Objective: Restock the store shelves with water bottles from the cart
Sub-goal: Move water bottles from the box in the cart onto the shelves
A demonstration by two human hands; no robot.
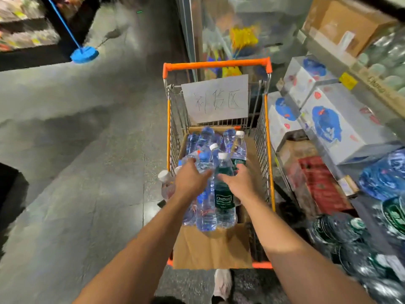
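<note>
Orange-handled cart point(217, 64) stands in the aisle beside the shelves point(359, 69) on my right, its cardboard-lined basket holding the water bottles point(217, 148). Step in hand, as I judge it: gathering bottles from the cart. My left hand point(190, 176) curls round a clear bottle point(206, 207), grasping it; my right hand point(238, 181) reaches the green-label bottle point(223, 194), but whether that grip has closed I cannot tell. Next move calls for lifting both clear and turning right to the shelves. Green label reads roughly "Cestbon"; the handwritten paper sign point(215, 99) is not legible to me.
</note>
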